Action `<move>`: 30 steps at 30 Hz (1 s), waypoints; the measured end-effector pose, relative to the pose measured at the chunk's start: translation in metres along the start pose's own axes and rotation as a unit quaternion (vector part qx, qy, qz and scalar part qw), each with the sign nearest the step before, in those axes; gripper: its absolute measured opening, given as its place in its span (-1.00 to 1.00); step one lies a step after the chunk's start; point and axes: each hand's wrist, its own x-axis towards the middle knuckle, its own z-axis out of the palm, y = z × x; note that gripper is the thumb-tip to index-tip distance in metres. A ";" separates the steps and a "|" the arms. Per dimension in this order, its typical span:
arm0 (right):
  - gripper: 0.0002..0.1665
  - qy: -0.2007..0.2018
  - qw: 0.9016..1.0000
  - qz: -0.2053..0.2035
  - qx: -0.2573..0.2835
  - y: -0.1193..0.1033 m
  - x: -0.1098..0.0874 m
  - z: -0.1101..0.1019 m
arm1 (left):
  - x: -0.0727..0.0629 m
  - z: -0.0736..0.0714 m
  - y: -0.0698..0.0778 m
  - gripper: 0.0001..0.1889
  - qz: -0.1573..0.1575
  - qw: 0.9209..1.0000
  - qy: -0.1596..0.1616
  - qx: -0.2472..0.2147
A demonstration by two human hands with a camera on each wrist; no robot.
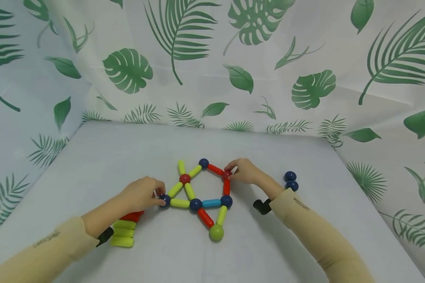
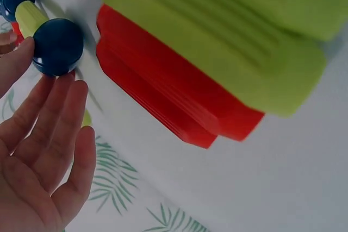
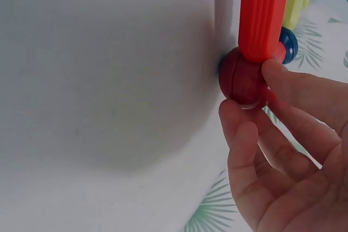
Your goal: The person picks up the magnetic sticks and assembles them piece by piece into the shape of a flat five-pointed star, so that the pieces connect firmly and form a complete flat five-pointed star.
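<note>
My L hand (image 1: 145,193): thumb + fingertips gripping dk blue ball (image 1: 165,201), L corner of build (image 1: 196,205). My R hand (image 1: 246,171): thumb + fingertips gripping red ball (image 1: 226,175), upper R corner.
Build: on wht. table (image 1: 170,255), mid, betw. my hands; glossy balls, ridged rods, joined rod end to ball; 5-sided ring w/ 1 triangle at L, 1 below, + 1 lime rod (image 1: 182,167) w/ free end at top L.
R wrist view only: seam round my red ball, pale sliver at its lower edge. L wrist view: loose red rods (image 2: 174,82) as 2 pcs; head view has them part hid. by my L arm (image 1: 108,214).
Qty, build: balls 7 (4 dk blue, 2 red, 1 lime); rods 10 (6 lime, 3 red, 1 lt blue).
Qty, loose: 3 lime rods (image 1: 123,232) nr. L sleeve (image 1: 56,247); 2 dk blue balls (image 1: 290,175), touching, by R sleeve (image 1: 315,232).
Backdrop: leaf-print sheet (image 1: 205,94), wht./grn.
</note>
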 end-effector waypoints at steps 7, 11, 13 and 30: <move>-0.65 0.004 1.000 -0.009 -0.026 -0.006 0.010 0.002 | -0.008 0.006 0.009 -0.81 -0.009 1.000 0.001 0.000; -0.65 0.013 1.000 -0.015 -0.024 -0.006 0.018 0.004 | -0.012 0.010 0.016 -0.77 0.007 1.000 -0.003 -0.001; -0.65 0.011 1.000 -0.018 -0.021 -0.005 0.022 0.004 | -0.013 0.012 0.020 -0.75 0.021 1.000 -0.002 0.000; -0.64 -0.011 0.999 -0.025 -0.043 -0.007 0.031 -0.001 | -0.017 0.027 0.037 -0.74 0.048 0.999 0.010 -0.002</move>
